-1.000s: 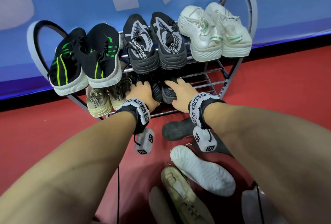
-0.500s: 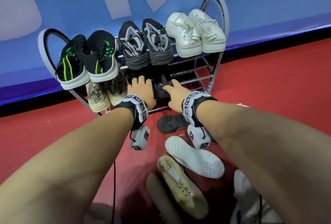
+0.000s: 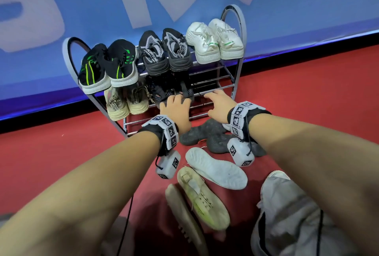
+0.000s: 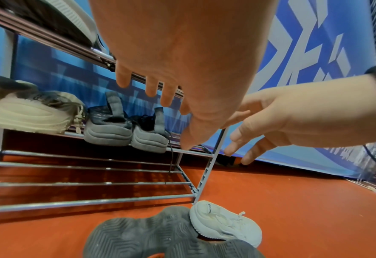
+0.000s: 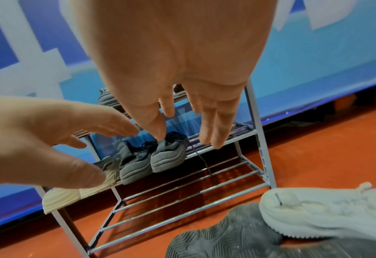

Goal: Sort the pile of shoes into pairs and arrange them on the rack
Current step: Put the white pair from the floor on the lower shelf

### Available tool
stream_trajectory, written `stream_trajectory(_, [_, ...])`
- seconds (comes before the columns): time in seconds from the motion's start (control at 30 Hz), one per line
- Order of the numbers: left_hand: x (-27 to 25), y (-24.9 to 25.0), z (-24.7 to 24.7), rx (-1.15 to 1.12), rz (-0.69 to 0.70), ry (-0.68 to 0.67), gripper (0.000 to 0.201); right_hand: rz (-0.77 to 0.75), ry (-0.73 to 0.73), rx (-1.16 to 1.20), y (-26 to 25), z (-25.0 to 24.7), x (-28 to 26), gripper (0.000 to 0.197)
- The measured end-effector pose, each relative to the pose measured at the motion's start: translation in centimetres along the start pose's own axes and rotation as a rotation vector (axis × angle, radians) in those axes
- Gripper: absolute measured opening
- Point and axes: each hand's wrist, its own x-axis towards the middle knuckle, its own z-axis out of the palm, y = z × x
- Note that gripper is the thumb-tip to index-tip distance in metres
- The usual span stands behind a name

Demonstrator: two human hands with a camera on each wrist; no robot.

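**Chrome rack part-filled, both hands empty**

Chrome-barred rack (image 3: 223, 86) stands on red floor (image 3: 61, 153) against a blue banner (image 3: 102, 9). Top tier: black-green pair (image 3: 108, 67), black-white pair (image 3: 165, 50), white pair (image 3: 214, 40). Middle tier: beige pair (image 3: 126, 102), with dark grey pair (image 4: 125, 129) just beside it. Left hand (image 3: 176, 110) and right hand (image 3: 220, 105) hover in front of the middle tier, fingers extended and relaxed, holding nothing. Unsorted shoes lie on the floor before the rack: dark sole-up shoes (image 3: 207, 135), a white shoe (image 3: 216, 168), cream shoes (image 3: 203, 198).
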Motion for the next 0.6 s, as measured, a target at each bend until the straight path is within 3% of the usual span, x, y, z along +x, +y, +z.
stream_trajectory(0.3, [-1.3, 1.2, 3.2, -0.104, -0.046, -0.082, 0.066, 0.080, -0.036, 0.126, 0.1, 3.6, -1.1, 0.064])
stream_trajectory(0.6, [-4.0, 0.0, 11.8, -0.297, -0.195, -0.386, 0.061, 0.319, -0.359, -0.038, 5.5, 11.3, -1.9, 0.044])
